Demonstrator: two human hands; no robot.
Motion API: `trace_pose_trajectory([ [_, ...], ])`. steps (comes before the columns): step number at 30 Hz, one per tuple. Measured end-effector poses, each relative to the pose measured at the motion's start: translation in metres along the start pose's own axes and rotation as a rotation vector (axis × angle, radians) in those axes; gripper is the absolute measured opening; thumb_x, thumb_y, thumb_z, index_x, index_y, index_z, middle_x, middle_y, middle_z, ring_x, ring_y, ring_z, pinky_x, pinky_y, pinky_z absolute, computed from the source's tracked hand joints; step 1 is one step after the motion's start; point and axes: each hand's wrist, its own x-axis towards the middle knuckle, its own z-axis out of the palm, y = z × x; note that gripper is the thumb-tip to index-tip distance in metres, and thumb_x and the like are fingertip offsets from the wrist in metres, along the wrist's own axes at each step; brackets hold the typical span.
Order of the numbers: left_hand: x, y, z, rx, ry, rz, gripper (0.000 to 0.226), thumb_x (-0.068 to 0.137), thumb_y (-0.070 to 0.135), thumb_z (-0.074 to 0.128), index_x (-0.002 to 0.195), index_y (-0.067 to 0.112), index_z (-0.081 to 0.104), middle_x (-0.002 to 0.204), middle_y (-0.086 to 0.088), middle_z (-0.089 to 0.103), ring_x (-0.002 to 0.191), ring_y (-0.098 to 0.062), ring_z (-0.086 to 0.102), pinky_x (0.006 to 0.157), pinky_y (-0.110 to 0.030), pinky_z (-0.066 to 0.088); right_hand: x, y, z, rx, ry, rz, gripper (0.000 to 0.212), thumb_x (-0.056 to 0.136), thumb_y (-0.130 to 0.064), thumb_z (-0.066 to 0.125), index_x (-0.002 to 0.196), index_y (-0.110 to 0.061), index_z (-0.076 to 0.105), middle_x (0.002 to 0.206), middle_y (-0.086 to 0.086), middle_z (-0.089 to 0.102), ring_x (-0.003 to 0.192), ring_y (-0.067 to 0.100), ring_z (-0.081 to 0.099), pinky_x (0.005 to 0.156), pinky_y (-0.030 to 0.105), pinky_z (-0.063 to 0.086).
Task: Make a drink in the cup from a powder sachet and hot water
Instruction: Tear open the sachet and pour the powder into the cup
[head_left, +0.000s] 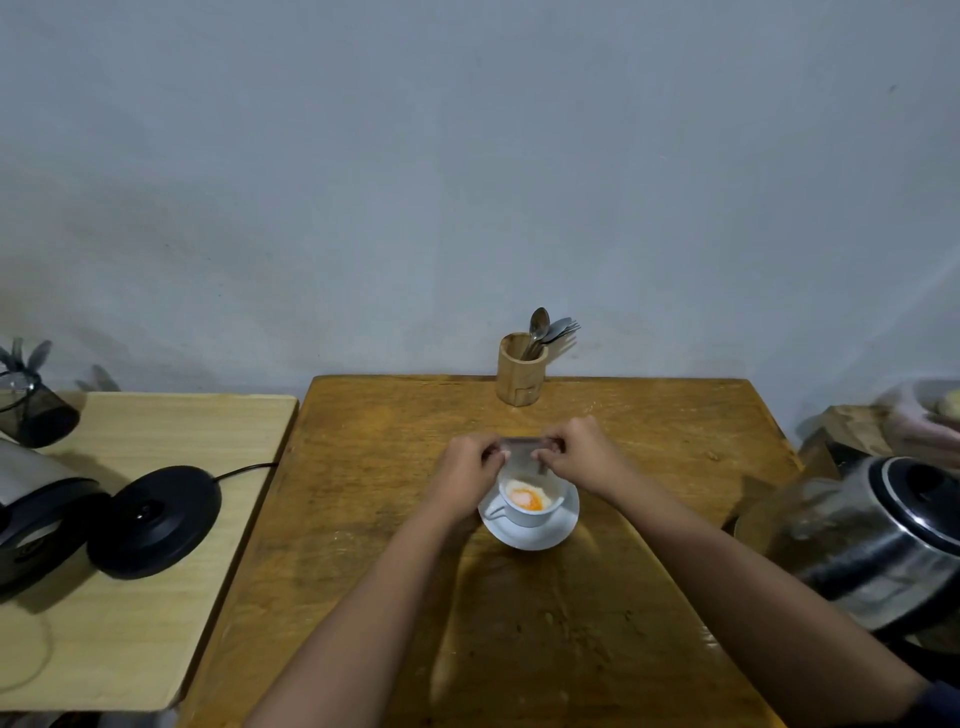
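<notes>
A white cup (524, 512) stands on a white saucer (540, 535) in the middle of the brown wooden table (363, 519). Pale and orange powder lies inside the cup. Just above the cup's far rim both hands hold a silvery sachet (522, 452) tipped mouth-down. My left hand (465, 465) pinches its left end and my right hand (576, 452) pinches its right end.
A wooden holder (521, 376) with spoons and forks stands at the table's far edge. A steel kettle (878, 545) sits at the right edge. On a lighter side table (156, 623) to the left are a black kettle base (156, 519) and another appliance (36, 514).
</notes>
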Motion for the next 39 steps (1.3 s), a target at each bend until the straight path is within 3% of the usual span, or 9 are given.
trace_pose_trajectory([
  [4, -0.012, -0.015, -0.017, -0.147, 0.1, -0.042, 0.009, 0.088, 0.017, 0.057, 0.085, 0.016, 0.066, 0.078, -0.005, 0.068, 0.072, -0.022, 0.061, 0.065, -0.034, 0.05, -0.003, -0.023, 0.007, 0.281, 0.11, -0.018, 0.012, 0.082, -0.007, 0.065, 0.074, -0.015, 0.065, 0.061, -0.005, 0.055, 0.057, 0.005, 0.049, 0.055, 0.017, 0.041],
  [8, -0.032, -0.037, -0.032, -0.24, 0.189, -0.127, 0.007, 0.089, 0.018, 0.058, 0.086, 0.019, 0.063, 0.072, 0.003, 0.06, 0.066, -0.01, 0.054, 0.058, -0.019, 0.042, -0.006, -0.054, 0.034, 0.484, 0.148, -0.007, 0.012, 0.08, -0.002, 0.067, 0.077, -0.012, 0.061, 0.067, -0.001, 0.056, 0.059, 0.006, 0.051, 0.057, 0.015, 0.044],
  [10, -0.044, -0.054, -0.035, -0.275, 0.242, -0.171, 0.008, 0.088, 0.015, 0.058, 0.085, 0.019, 0.064, 0.071, 0.004, 0.06, 0.064, -0.008, 0.053, 0.056, -0.013, 0.043, -0.008, -0.065, 0.055, 0.535, 0.138, -0.006, 0.021, 0.08, -0.005, 0.069, 0.072, -0.019, 0.056, 0.065, -0.003, 0.056, 0.059, 0.008, 0.052, 0.055, 0.016, 0.044],
  [15, -0.08, -0.093, -0.028, -0.323, 0.299, -0.38, 0.014, 0.085, 0.01, 0.061, 0.075, 0.019, 0.06, 0.062, 0.003, 0.054, 0.058, -0.009, 0.049, 0.059, -0.028, 0.042, -0.017, -0.077, 0.114, 0.458, 0.087, 0.106, 0.032, 0.076, -0.011, 0.073, 0.061, -0.025, 0.048, 0.058, -0.006, 0.053, 0.058, 0.011, 0.052, 0.053, 0.021, 0.04],
  [19, -0.102, -0.112, -0.012, -0.291, 0.281, -0.479, 0.008, 0.084, 0.006, 0.06, 0.087, 0.014, 0.062, 0.072, -0.004, 0.06, 0.069, -0.017, 0.056, 0.065, -0.028, 0.044, -0.026, -0.071, 0.15, 0.435, 0.008, 0.156, 0.023, 0.073, -0.008, 0.071, 0.064, -0.018, 0.052, 0.059, -0.005, 0.052, 0.062, 0.016, 0.051, 0.053, 0.023, 0.036],
  [22, -0.112, -0.119, -0.005, -0.272, 0.28, -0.518, 0.014, 0.086, 0.006, 0.057, 0.099, 0.009, 0.063, 0.081, -0.005, 0.062, 0.08, -0.019, 0.059, 0.065, -0.025, 0.042, -0.033, -0.067, 0.167, 0.398, -0.026, 0.125, 0.011, 0.074, -0.005, 0.071, 0.078, -0.01, 0.062, 0.066, -0.001, 0.057, 0.071, 0.017, 0.056, 0.056, 0.02, 0.04],
  [28, -0.119, -0.124, 0.002, -0.109, 0.25, -0.442, 0.026, 0.091, 0.01, 0.048, 0.114, 0.011, 0.06, 0.1, -0.003, 0.066, 0.084, -0.01, 0.055, 0.059, -0.011, 0.038, -0.046, -0.061, 0.189, 0.309, -0.014, 0.038, 0.017, 0.082, -0.011, 0.062, 0.098, -0.01, 0.067, 0.098, 0.008, 0.07, 0.085, 0.014, 0.06, 0.076, 0.024, 0.047],
  [32, -0.118, -0.128, 0.008, -0.045, 0.214, -0.414, 0.032, 0.088, 0.005, 0.051, 0.118, 0.01, 0.057, 0.114, -0.01, 0.06, 0.097, -0.019, 0.058, 0.078, -0.024, 0.047, -0.05, -0.059, 0.191, 0.229, -0.066, -0.033, 0.03, 0.087, -0.012, 0.057, 0.116, -0.008, 0.063, 0.12, 0.011, 0.063, 0.107, 0.02, 0.058, 0.094, 0.029, 0.045],
  [39, -0.122, -0.131, 0.013, 0.071, 0.139, -0.38, 0.036, 0.091, 0.008, 0.047, 0.128, 0.008, 0.046, 0.129, -0.008, 0.045, 0.118, -0.022, 0.048, 0.093, -0.029, 0.044, -0.051, -0.053, 0.194, 0.158, -0.097, -0.079, 0.033, 0.089, -0.014, 0.055, 0.121, -0.012, 0.058, 0.125, 0.006, 0.052, 0.104, 0.014, 0.053, 0.09, 0.024, 0.047],
])
